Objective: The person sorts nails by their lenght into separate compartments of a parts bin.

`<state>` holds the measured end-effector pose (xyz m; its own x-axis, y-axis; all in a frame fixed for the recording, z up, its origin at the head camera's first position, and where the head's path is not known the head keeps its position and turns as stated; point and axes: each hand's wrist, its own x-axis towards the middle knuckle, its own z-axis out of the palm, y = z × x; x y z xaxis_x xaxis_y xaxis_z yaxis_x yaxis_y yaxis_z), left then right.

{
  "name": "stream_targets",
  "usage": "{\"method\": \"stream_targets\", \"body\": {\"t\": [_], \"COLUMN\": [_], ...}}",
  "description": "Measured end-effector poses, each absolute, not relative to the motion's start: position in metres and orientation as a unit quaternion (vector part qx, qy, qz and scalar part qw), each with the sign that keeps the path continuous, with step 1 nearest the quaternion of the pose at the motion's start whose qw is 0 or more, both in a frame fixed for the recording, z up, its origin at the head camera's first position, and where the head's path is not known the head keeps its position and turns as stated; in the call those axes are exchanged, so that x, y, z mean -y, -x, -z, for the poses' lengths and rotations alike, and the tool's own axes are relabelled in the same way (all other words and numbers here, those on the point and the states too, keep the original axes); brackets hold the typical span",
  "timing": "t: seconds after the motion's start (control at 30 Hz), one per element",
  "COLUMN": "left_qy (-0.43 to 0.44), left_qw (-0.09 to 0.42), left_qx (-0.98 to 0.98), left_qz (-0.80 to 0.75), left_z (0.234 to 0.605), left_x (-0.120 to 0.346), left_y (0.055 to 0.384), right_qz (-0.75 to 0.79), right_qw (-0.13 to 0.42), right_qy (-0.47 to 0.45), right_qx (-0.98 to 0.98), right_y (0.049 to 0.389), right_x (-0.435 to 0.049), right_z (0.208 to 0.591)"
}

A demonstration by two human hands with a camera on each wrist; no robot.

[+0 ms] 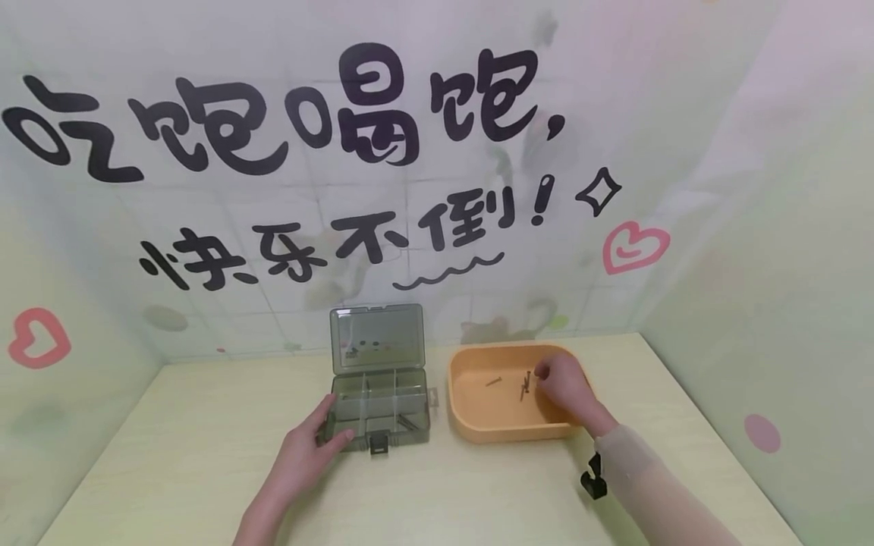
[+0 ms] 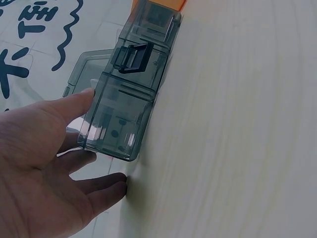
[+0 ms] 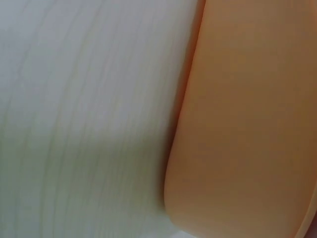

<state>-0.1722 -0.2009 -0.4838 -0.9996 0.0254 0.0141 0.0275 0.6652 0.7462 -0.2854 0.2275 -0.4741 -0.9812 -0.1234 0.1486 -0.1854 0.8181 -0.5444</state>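
Note:
A grey see-through compartment box (image 1: 379,413) stands on the table with its lid (image 1: 378,339) raised. My left hand (image 1: 310,451) holds its left end, the thumb over the front rim and the fingers along the side; in the left wrist view the lower fingers (image 2: 106,191) stay off the box. A few dark screws (image 1: 410,422) lie in its front right compartment. To the right, my right hand (image 1: 565,387) reaches into an orange tray (image 1: 471,434), fingers bent down beside several screws (image 1: 524,385). I cannot tell whether a screw is between its fingertips.
A black clip-like piece (image 1: 594,478) shows under the right forearm. Behind the light wood table (image 1: 437,500) rises a wall (image 1: 437,189) with large black lettering, and side walls flank the table. The box's front latch (image 1: 378,443) hangs down.

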Motion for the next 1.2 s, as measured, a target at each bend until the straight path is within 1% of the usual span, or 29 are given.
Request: {"method": "stream_targets", "body": {"t": [0.43,0.67,0.87,1.07,1.2], "left_qy": [0.006,0.005,0.003,0.005,0.005], "left_qw": [-0.006,-0.018,-0.018,-0.018,-0.017], "left_qx": [0.912,0.911,0.912,0.912,0.913], "left_qz": [0.411,0.411,0.409,0.411,0.408], "left_z": [0.4799,0.4781,0.4792,0.4801,0.4799], "left_x": [0.1993,0.1976,0.1974,0.198,0.1996], "left_y": [0.1698,0.1732,0.1745,0.1733,0.1728], "right_qz": [-0.244,-0.195,-0.138,-0.136,-0.149], "right_qw": [0.066,0.045,0.038,0.01,0.006], "right_qy": [-0.099,-0.103,-0.109,-0.1,-0.107], "right_qx": [0.962,0.974,0.984,0.986,0.983], "right_y": [0.2882,0.287,0.2881,0.289,0.2886], "right_x": [-0.2283,-0.2255,-0.2243,-0.2233,-0.2209], "right_z": [0.4767,0.4725,0.4752,0.4759,0.4743]}}
